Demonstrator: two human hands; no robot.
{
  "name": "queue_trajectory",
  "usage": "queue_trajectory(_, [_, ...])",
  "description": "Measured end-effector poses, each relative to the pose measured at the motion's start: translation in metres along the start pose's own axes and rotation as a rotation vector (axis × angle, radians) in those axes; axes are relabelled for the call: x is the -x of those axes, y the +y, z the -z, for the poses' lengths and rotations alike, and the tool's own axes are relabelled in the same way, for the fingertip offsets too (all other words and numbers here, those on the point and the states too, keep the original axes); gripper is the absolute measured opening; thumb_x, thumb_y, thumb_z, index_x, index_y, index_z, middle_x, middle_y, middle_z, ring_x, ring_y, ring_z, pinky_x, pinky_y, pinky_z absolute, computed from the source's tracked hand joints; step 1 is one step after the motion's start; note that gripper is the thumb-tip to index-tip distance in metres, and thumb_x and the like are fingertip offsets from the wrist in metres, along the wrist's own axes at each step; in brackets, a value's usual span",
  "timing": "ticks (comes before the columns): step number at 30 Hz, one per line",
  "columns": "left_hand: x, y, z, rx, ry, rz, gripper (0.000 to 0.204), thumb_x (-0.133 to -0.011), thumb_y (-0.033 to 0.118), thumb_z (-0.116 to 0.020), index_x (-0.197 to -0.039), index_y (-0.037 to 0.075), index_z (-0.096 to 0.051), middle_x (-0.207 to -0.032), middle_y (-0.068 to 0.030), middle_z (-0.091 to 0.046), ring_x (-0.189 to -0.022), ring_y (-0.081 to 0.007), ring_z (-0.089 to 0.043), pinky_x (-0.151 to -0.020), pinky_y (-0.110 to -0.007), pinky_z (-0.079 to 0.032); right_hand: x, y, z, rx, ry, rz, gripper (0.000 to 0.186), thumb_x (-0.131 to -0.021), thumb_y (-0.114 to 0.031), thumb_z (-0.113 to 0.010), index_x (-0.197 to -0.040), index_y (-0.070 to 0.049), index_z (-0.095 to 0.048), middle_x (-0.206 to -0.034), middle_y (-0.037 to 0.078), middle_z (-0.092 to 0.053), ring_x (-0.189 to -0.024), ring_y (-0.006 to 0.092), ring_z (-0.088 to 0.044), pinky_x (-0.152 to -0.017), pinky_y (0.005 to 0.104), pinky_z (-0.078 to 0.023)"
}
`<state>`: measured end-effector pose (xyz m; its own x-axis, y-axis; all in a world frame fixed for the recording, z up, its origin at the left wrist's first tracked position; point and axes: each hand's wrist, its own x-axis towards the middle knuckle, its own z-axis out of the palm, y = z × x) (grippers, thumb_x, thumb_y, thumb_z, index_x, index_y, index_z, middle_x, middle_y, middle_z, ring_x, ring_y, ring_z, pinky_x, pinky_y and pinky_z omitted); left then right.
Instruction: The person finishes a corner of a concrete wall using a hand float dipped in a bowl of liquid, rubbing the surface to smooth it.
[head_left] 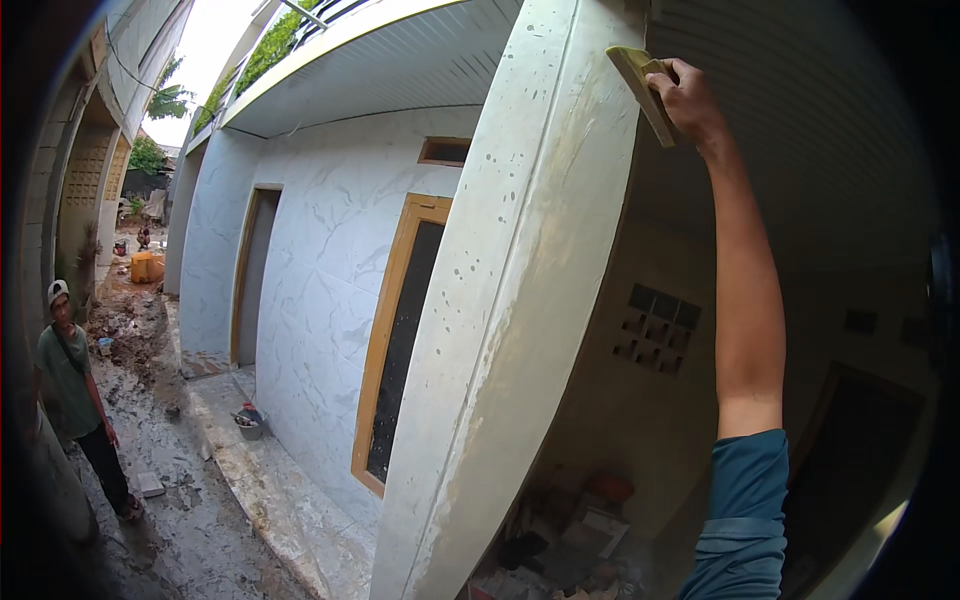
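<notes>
My right hand [692,104] is raised high, its fingers closed round the handle of a yellowish hand float [629,72]. The long, flat blade of the float tilts against the upper right edge of a pale column [505,290]; whether it presses on the face cannot be told. Down the column runs a vertical groove. Grey spots dot its left face, and uneven tan, smeared patches mark the right face. My left hand is out of view.
A person [75,385] in a green shirt and cap stands on the muddy path [170,460] at left. A small bucket [248,424] sits on the ledge beside the marble-patterned wall [315,260]. Piled clutter [590,530] lies in the dark room behind the column.
</notes>
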<state>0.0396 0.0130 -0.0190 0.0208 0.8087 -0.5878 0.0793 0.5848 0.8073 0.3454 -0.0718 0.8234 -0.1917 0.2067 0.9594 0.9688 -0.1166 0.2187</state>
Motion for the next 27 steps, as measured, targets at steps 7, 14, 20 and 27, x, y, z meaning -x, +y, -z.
queue_trajectory(7, [-0.015, 0.021, -0.005, -0.022, -0.028, 0.023, 0.044, -0.091, 0.047, -0.057, -0.063, 0.013, -0.054, -0.052, -0.0007, -0.038, -0.042, -0.0154, -0.030, -0.041, -0.032, -0.027, -0.011, -0.018, -0.035, 0.705, -0.187, 0.241, 0.029, -0.086, -0.024, -0.052, -0.101, -0.002, -0.062, -0.108, 0.018, -0.064, -0.098, 0.0364, -0.063, -0.083, 0.0455, -0.050])
queue_trajectory(14, [-0.023, 0.021, -0.004, -0.028, -0.048, 0.024, 0.045, -0.091, 0.048, -0.055, -0.064, 0.012, -0.055, -0.053, -0.0011, -0.040, -0.043, -0.0159, -0.032, -0.042, -0.033, -0.029, 0.242, -0.083, -0.087, 0.275, -0.842, 0.602, 0.018, -0.074, -0.014, -0.065, -0.078, 0.000, -0.056, -0.080, 0.013, -0.052, -0.079, 0.0285, -0.060, -0.066, 0.0405, -0.053])
queue_trajectory(20, [-0.016, 0.019, 0.003, -0.042, -0.038, 0.052, 0.046, -0.091, 0.050, -0.054, -0.065, 0.012, -0.056, -0.054, -0.0015, -0.041, -0.044, -0.0164, -0.033, -0.042, -0.033, -0.030, 0.032, -0.042, -0.038, 0.564, -0.114, 0.345, 0.032, -0.084, -0.021, -0.052, -0.106, 0.000, -0.060, -0.107, 0.018, -0.060, -0.096, 0.0326, -0.062, -0.082, 0.0458, -0.052])
queue_trajectory(27, [-0.022, 0.033, 0.003, -0.062, -0.061, 0.039, 0.047, -0.091, 0.051, -0.053, -0.067, 0.011, -0.057, -0.055, -0.0020, -0.043, -0.045, -0.0170, -0.035, -0.043, -0.034, -0.031, -0.073, -0.019, -0.050, 0.688, -0.346, 0.233, 0.034, -0.085, -0.028, -0.055, -0.101, 0.002, -0.061, -0.098, 0.021, -0.065, -0.092, 0.0339, -0.062, -0.080, 0.0414, -0.047])
